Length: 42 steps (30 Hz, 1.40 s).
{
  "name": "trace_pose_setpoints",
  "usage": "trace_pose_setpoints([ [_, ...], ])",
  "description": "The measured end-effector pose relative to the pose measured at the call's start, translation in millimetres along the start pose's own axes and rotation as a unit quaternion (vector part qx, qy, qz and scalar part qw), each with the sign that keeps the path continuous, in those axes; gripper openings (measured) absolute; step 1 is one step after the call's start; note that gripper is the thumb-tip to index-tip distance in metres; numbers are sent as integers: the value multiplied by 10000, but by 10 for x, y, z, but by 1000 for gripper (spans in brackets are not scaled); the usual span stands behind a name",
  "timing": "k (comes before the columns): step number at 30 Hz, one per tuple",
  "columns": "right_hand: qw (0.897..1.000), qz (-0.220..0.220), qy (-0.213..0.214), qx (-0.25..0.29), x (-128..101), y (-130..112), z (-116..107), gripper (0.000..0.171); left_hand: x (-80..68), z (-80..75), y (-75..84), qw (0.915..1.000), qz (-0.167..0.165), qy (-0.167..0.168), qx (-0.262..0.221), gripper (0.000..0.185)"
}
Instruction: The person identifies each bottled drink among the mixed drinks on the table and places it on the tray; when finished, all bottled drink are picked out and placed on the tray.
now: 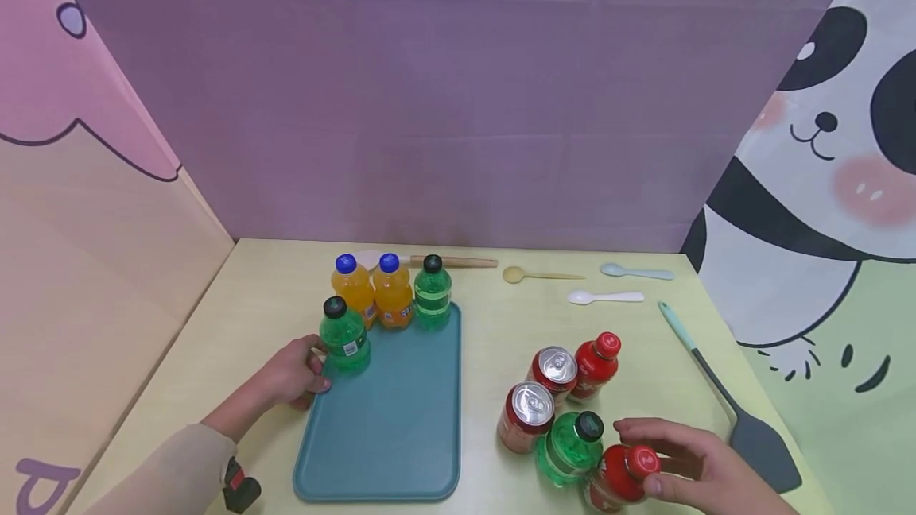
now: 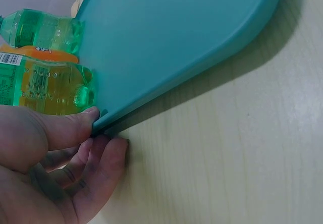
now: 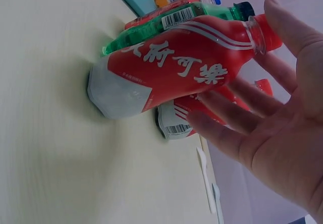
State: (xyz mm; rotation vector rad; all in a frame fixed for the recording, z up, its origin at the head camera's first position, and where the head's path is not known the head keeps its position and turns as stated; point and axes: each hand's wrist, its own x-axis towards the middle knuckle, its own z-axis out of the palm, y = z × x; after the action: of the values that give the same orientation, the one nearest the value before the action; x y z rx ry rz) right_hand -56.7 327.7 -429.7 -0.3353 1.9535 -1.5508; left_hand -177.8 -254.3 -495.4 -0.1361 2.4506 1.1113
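Standing at the near right of the pale wooden tabletop (image 1: 258, 300), a small red plastic bottle with a red cap and white lettering (image 1: 621, 475) is met by the right hand (image 1: 687, 463). The fingers are spread and nearly straight about the cap and shoulder, so the bottle is touched rather than clasped; in the right wrist view the palm is seen open beside it, with the thumb by the neck.

Pressed close against this bottle is a green plastic bottle with a black cap (image 1: 570, 445), and behind that two red drink cans with silver tops (image 1: 527, 413) and a second red bottle (image 1: 596, 364) are grouped tightly, all apart from the tray.

The teal plastic tray with rounded corners (image 1: 401, 427) lies left of this cluster. Its left edge is pinched by the left hand (image 1: 293, 376): in the left wrist view the thumb (image 2: 65, 125) is laid on the rim and the fingers are tucked beneath it, a hold that seems meant to steady the tray. Just beside that hand a green bottle (image 1: 345, 338) stands on the tray, and along the far edge two orange bottles with blue caps (image 1: 372, 291) and another green bottle (image 1: 432, 292) are lined up.

Farther back, a wooden-handled spatula (image 1: 447, 261), a yellow spoon (image 1: 537, 275), a pale blue spoon (image 1: 635, 272) and a white spoon (image 1: 604, 297) are laid out, with a grey turner with a mint handle (image 1: 723, 396) at the right edge.
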Motion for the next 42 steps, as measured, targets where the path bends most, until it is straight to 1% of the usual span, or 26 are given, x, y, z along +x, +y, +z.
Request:
trace_pose_setpoints([
  [4, 9986, -390, -340, 84, 17, 29, -2, 45, -16, 4, -3, 10000, 23, 15, -18, 56],
  [6, 9978, -545, -377, 56, 27, 34, 2, 43, -22, -1, 1, 10000, 13, 23, -16, 56],
  [8, 9976, -577, -368, 69, 39, 30, 6, 42, -31, -8, 9, 10000, 10, 26, -5, 56],
  [14, 9992, -320, -222, 119, 52, 6, -10, 40, -48, -21, 21, 10000, -5, 48, 2, 56],
  [18, 9992, -334, -206, 120, 57, -9, -29, 39, -46, -15, 1, 10000, -17, 63, -8, 56],
  [21, 9993, -352, -99, -122, 54, -24, -53, 38, -42, -5, -6, 10000, -3, 69, -12, 56],
  [26, 9966, -143, 375, -718, 19, -149, -114, 43, -30, -1, 22, 9999, 57, 91, 31, 58],
  [29, 9915, -172, 736, -1055, -20, -277, -145, 43, -23, -3, 27, 9999, 22, 87, 66, 58],
  [31, 9872, -314, 933, -1256, -45, -356, -169, 42, -25, -1, 24, 9999, -16, 89, 78, 57],
  [34, 9754, -603, 1271, -1697, -87, -471, -202, 40, -37, 7, 25, 9999, -53, 103, 65, 57],
  [36, 9653, -716, 1551, -1975, -109, -553, -207, 39, -49, 15, 28, 9999, -70, 110, 42, 56],
  [40, 9456, -777, 2081, -2377, -146, -727, -219, 40, -60, 27, 29, 9999, -66, 116, 50, 56],
  [42, 9413, -720, 2221, -2438, -159, -824, -233, 41, -57, 26, 26, 9999, -82, 120, 54, 56],
])
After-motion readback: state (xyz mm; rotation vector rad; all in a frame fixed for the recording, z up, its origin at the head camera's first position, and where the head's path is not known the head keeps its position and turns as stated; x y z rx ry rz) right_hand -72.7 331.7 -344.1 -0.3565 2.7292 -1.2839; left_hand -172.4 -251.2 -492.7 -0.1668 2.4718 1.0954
